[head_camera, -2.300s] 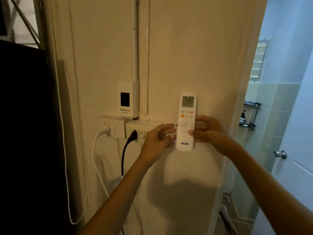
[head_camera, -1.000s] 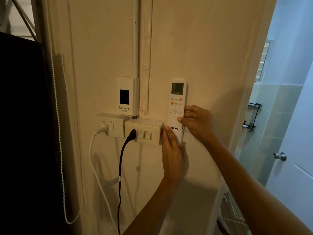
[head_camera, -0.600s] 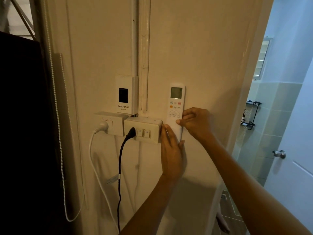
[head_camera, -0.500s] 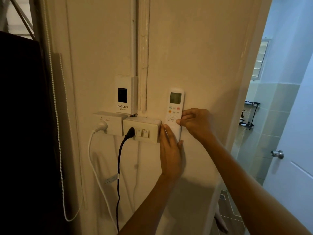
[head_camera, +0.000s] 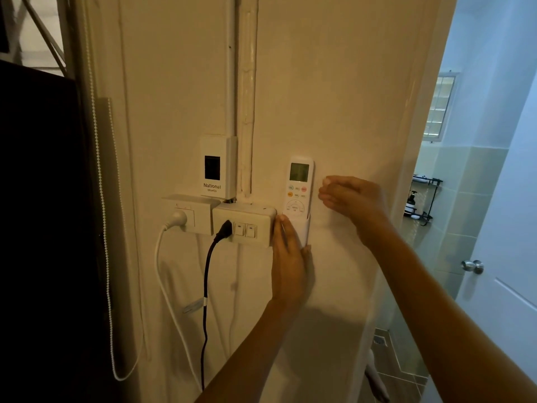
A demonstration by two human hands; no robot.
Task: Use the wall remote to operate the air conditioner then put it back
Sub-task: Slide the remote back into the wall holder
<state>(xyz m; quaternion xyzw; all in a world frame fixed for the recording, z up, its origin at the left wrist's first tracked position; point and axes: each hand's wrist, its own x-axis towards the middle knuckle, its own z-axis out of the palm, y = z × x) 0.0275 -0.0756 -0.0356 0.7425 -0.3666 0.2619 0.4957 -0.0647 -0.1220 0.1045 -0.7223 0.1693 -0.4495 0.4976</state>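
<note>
The white remote (head_camera: 298,186) stands upright against the cream wall, its lower end sunk in a white wall holder (head_camera: 303,229). Its screen and coloured buttons show above the holder's rim. My left hand (head_camera: 289,258) lies flat against the holder's front and left side, fingers pointing up, pressing it to the wall. My right hand (head_camera: 350,197) hovers just right of the remote with fingers loosely together, a small gap between fingertips and the remote; it holds nothing.
Left of the holder sit a switch-and-socket box (head_camera: 244,226) with a black plug and cord, a second socket (head_camera: 189,213) with a white plug, and a breaker box (head_camera: 218,167) above. A bead cord (head_camera: 103,199) hangs at left. A bathroom doorway and door knob (head_camera: 472,266) lie right.
The remote has slid down into the holder. My right hand let go of it and drew slightly to the right. My left hand stays pressed on the holder.
</note>
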